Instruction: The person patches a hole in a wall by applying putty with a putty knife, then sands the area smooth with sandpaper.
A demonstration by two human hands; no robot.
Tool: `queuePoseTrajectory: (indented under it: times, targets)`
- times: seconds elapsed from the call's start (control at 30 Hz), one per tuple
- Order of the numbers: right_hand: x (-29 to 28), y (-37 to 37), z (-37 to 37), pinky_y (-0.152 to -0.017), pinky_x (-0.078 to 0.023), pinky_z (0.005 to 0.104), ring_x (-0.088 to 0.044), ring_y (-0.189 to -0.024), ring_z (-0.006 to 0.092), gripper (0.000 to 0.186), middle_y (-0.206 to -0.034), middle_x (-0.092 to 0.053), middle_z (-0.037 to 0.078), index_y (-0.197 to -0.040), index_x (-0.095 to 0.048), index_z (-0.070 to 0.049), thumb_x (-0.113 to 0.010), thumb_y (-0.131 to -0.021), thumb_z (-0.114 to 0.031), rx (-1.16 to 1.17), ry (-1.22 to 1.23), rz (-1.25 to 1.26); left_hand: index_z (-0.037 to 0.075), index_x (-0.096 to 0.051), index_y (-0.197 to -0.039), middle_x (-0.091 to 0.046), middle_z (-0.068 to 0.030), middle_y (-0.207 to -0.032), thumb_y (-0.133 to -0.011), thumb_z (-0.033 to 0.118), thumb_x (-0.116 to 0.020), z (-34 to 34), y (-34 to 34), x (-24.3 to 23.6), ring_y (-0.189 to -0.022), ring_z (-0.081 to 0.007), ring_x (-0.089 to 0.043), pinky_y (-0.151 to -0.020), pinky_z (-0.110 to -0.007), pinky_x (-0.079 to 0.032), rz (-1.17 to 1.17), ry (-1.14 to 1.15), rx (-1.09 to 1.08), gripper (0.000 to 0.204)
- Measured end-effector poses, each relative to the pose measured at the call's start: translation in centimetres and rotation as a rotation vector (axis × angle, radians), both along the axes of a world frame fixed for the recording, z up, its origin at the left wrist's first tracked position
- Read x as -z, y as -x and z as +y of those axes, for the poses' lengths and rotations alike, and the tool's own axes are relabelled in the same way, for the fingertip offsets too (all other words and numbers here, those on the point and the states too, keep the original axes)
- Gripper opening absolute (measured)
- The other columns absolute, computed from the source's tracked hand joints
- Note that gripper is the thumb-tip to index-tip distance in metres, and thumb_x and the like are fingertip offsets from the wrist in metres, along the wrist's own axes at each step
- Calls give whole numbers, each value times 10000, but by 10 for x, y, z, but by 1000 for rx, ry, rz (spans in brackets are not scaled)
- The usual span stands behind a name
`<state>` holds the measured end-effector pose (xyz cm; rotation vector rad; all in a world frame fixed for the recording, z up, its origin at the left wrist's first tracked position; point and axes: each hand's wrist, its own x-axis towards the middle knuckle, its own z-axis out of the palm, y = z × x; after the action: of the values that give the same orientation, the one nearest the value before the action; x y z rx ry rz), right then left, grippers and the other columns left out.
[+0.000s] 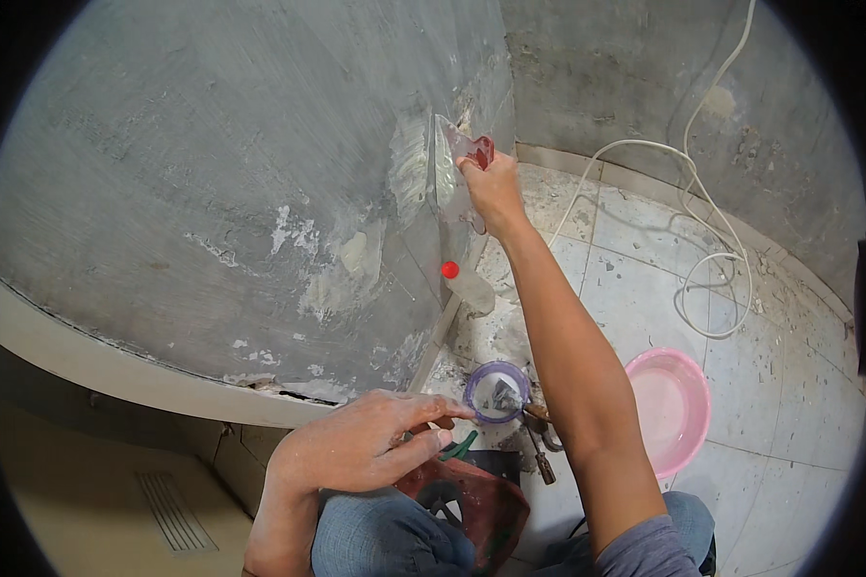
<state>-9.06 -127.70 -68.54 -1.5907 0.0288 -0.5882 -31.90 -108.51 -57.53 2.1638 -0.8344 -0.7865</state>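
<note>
My right hand [493, 192] is closed round the red handle of a plastering trowel [445, 173]. The trowel's wide, flat blade lies against the grey wall [212, 144] near the corner, beside a pale streaked patch of filler [411, 173]. My left hand [366, 442] hovers over my left knee with the index finger and thumb stretched out and apart; its other fingers are mostly hidden. Just past its fingertips stands a small purple-rimmed tub [492, 369] with white paste and a scraper [506, 392] in it.
On the floor are a bottle with a red cap [471, 290], a pink basin [678, 409], a screwdriver [543, 465] and a red bag [491, 505]. A white cable [731, 216] loops along the right wall. A pale ledge [115, 361] edges the left wall.
</note>
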Motion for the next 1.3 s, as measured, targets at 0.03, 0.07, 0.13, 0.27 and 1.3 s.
queuePoseTrajectory:
  times: [0.03,0.07,0.13,0.27,1.3]
  targets:
    - [-1,1,2,-623,-445,397,-582,-614,261,216,-643,-600,153,-768,-606,35,-638,-805,-176,21,12,43,-24,-558,-1218,-661,-216,-851,-931,215,-464,0,1,-1,-810,-360,-657,-741,-397,-504,42,-39,1,385]
    - [-1,4,3,-623,-445,397,-582,-614,261,216,-643,-600,153,-768,-606,35,-638,-805,-176,4,6,45,-28,-555,-1220,-663,-217,-857,-934,221,-462,0,1,-2,-818,-358,-659,-746,-397,-505,83,-79,3,390]
    - [-3,13,7,-593,-405,340,-468,-610,141,214,-634,-542,40,-752,-594,19,-654,-840,-166,5,6,13,-28,-553,-1223,-662,-224,-876,-935,220,-462,0,1,-4,-829,-360,-659,-760,-400,-506,92,-79,11,390]
    - [-11,30,20,-594,-406,343,-470,-607,147,213,-633,-540,45,-766,-599,26,-653,-842,-166,44,82,-34,-22,-553,-1231,-652,-236,-977,-935,206,-463,-2,-1,-5,-890,-368,-650,-819,-411,-497,62,1,58,384]
    - [-5,-9,4,-602,-419,344,-508,-633,142,124,-733,-586,34,-780,-611,-1,-669,-820,-103,-17,-107,128,-36,-559,-1239,-619,-202,-1200,-951,205,-471,4,1,-9,-1074,-329,-620,-922,-383,-469,119,-60,26,386]
